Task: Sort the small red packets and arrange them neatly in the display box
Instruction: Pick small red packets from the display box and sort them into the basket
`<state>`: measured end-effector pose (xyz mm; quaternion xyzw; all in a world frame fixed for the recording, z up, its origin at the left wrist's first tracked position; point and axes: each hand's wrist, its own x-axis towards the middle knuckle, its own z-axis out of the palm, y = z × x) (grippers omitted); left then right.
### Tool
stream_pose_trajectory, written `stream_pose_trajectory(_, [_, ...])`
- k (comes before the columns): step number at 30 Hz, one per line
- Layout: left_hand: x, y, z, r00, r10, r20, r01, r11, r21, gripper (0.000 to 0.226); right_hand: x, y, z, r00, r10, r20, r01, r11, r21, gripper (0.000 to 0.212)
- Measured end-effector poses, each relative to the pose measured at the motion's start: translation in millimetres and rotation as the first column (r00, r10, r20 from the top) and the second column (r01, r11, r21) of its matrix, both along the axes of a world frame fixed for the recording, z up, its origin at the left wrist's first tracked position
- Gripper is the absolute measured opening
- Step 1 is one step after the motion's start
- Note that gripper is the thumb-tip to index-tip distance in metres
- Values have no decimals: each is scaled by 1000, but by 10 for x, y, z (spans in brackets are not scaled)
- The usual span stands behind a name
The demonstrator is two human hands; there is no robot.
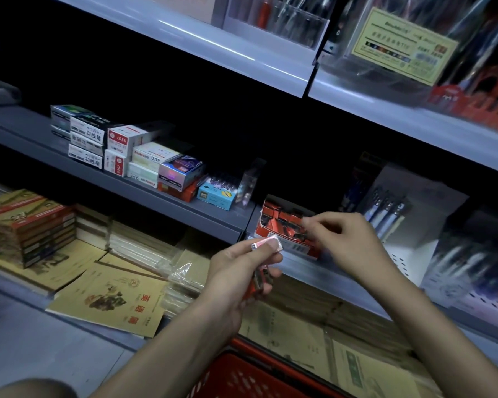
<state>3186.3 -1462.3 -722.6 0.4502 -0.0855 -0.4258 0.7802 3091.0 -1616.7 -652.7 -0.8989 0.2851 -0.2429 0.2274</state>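
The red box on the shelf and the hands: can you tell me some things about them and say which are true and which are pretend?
1. The red display box stands on the grey shelf. True.
2. The left hand is empty. False: it holds a few small red packets, one pinched at the fingertips.
3. The right hand reaches to the display box's open top. True.
4. The display box is empty inside. False: red packets already sit in it.
5. A red basket is low down, below the arms. True.
6. The blue box sits inside the display box. False: it stands on the shelf to the left.
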Motion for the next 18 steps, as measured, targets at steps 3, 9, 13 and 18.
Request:
stream_pose_trajectory(3, [-35, 1, 18, 1000, -17, -6, 17, 1000, 3, 19, -9, 219, 26, 990, 133, 47, -140, 896, 422, 10])
stream_pose_trajectory(9, [28, 25, -1, 999, -51, 12, 50, 997, 50, 28, 51, 255, -3, 993, 102, 60, -115, 707, 698, 18])
stream_pose_trajectory(13, [75, 53, 22, 982, -55, -178, 55, 998, -10, 29, 208, 239, -22, 991, -10, 135, -87, 716, 692, 13])
stream_pose_trajectory(18, [169, 115, -10, 870, -73, -487, -8, 987, -162, 26, 367, -40, -12, 983, -54, 174, 88, 977, -196, 15])
